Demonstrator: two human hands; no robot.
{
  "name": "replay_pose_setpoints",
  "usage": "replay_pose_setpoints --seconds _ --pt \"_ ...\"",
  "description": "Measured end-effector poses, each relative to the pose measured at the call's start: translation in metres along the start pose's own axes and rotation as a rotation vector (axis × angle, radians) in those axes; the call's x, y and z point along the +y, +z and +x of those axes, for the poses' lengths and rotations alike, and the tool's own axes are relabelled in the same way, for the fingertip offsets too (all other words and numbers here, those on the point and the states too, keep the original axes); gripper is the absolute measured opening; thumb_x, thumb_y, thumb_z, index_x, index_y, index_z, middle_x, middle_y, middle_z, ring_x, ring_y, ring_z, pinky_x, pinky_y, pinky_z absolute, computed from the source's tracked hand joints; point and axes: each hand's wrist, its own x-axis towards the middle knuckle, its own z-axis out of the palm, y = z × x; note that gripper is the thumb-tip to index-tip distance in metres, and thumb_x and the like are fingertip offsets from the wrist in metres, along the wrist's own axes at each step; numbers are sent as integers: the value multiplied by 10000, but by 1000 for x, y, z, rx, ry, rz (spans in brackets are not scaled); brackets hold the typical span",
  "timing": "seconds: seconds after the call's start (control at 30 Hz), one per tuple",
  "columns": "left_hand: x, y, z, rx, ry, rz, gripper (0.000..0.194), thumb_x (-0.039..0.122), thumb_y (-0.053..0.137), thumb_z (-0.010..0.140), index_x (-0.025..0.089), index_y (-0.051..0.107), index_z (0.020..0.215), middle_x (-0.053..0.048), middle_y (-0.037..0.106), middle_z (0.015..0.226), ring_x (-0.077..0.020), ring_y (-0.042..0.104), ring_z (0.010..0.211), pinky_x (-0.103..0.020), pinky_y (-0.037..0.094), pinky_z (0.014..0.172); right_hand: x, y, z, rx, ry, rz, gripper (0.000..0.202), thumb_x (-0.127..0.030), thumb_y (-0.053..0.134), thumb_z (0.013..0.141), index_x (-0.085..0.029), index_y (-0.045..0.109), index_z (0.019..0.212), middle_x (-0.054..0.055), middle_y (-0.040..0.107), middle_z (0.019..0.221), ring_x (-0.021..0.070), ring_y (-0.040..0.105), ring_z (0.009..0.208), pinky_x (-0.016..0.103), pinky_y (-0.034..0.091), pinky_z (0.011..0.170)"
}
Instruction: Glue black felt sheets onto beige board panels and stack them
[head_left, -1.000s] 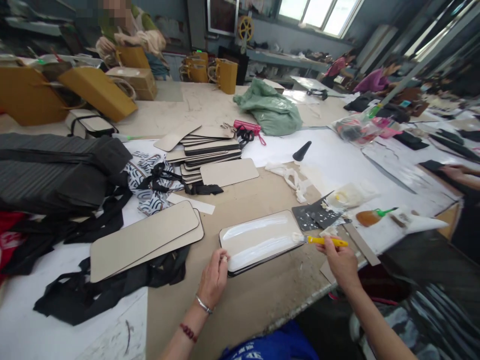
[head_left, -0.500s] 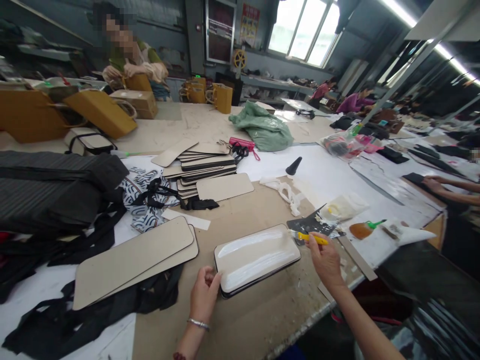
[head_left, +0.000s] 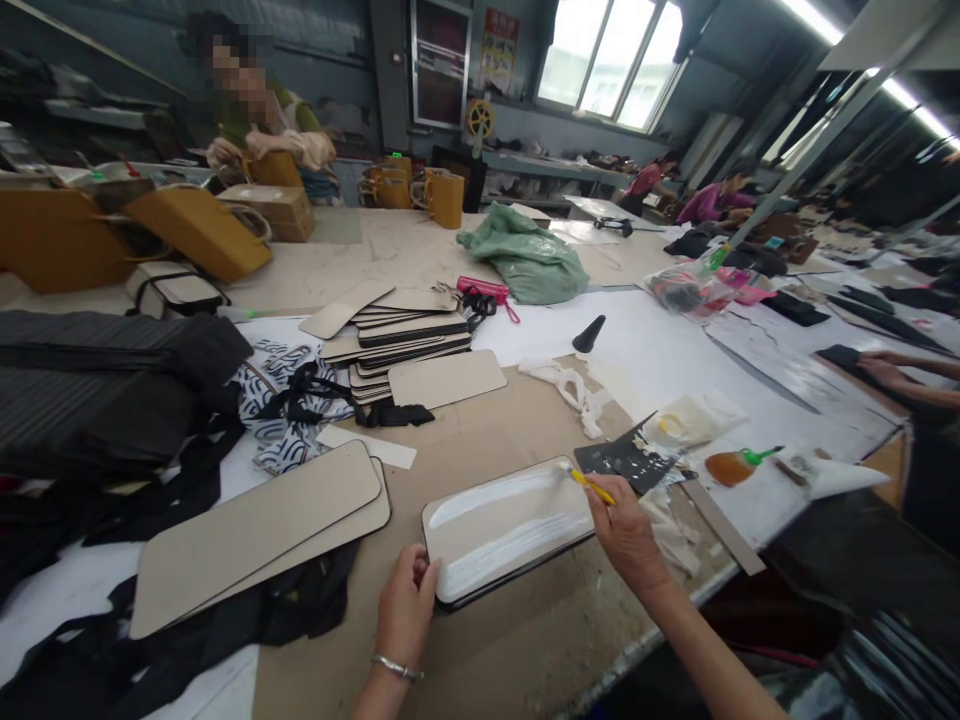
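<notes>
A beige rounded board [head_left: 510, 525] with a dark edge lies on brown paper, wet white streaks running along its top. My right hand [head_left: 630, 530] is closed on a yellow-handled brush [head_left: 594, 486], whose bristles touch the board near its far right corner. At the board's left end, my left hand [head_left: 407, 600] has its fingers curled against the edge, thumb near the top corner. Two longer beige boards [head_left: 259, 540] overlap to the left, over black fabric. Farther back sits a stack of similar boards [head_left: 412, 330].
Beyond the board are a dark glue-spotted sheet [head_left: 626, 458], an orange bottle with a green tip [head_left: 731, 466] and a black cone [head_left: 589, 334]. A green plastic bag [head_left: 525, 255] lies farther back. Another person's hands [head_left: 889, 370] are at the right; one more person works at back left.
My right hand has moved the brush slightly left, onto the board's far right corner area. The white streaks look thicker along the near side. My left hand stays at the left end.
</notes>
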Motion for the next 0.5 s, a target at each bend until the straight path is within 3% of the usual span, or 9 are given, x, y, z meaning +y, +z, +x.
replay_pose_setpoints --seconds 0.17,0.37,0.43,0.5 --pt "-3 3 0 10 6 1 266 456 495 665 210 535 759 3 549 627 -180 540 585 -312 442 591 -9 15 -12 -96 24 -12 283 -342 365 881 -201 599 951 95 579 893 212 578 857 389 499 790" --pt "2 3 0 19 -60 -85 230 414 523 636 201 518 724 19 505 607 -161 506 573 -296 431 582 -80 28 -37 -292 4 312 242 -268 387 874 -246 584 1013 72 590 932 185 574 906 348 488 835" --pt "3 4 1 9 -97 -168 210 388 531 627 200 509 718 31 493 586 -149 498 560 -279 426 566 -100 32 -43 -273 72 441 203 -279 435 860 -238 591 983 67 598 916 188 579 901 356 491 837" --pt "2 5 1 1 -131 -248 185 358 531 624 197 501 710 42 477 564 -139 486 547 -263 419 551 -109 39 -47 -254 248 581 197 -328 465 848 -220 594 952 65 604 903 191 604 845 361 521 789"
